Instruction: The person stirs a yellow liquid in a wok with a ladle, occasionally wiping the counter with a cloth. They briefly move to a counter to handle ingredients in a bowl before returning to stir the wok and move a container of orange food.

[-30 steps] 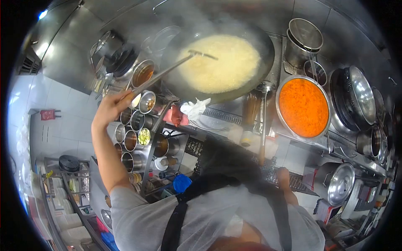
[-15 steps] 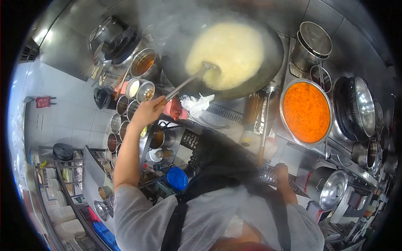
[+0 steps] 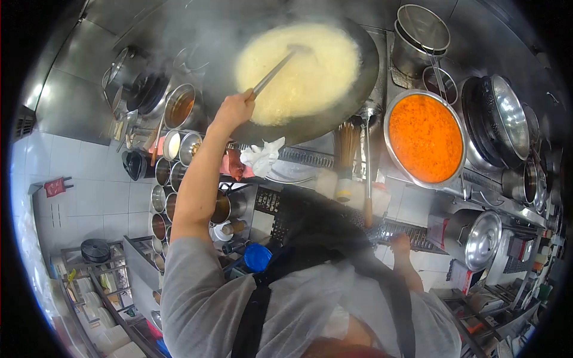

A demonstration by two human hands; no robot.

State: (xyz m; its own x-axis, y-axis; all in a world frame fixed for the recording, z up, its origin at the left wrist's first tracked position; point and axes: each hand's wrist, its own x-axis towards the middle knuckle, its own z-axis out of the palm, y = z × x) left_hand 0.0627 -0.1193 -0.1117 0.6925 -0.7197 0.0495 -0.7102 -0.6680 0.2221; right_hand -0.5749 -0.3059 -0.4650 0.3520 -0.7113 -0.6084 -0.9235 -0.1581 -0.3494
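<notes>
My left hand (image 3: 234, 112) is closed around the handle of a long metal wok spatula (image 3: 273, 76). Its head lies partly sunk in the pale yellow, frothy liquid (image 3: 316, 77) of a large dark wok (image 3: 367, 65). Steam rises over the wok. My right hand (image 3: 400, 243) hangs low at my right side with its fingers curled in; whether it holds anything is hidden. Nearest to it is a ladle (image 3: 368, 173) with a wooden handle end, lying on the counter.
A wide metal bowl of orange food (image 3: 425, 138) stands right of the wok. Strainers (image 3: 422, 27) and stacked pans (image 3: 507, 119) are beyond it. A crumpled white cloth (image 3: 262, 156) and a bamboo brush (image 3: 347, 143) lie in front. Several metal containers (image 3: 158, 197) line the left.
My left hand has pushed the spatula farther away across the liquid, and my arm reaches out more. The view has shifted a little. My right hand stays low.
</notes>
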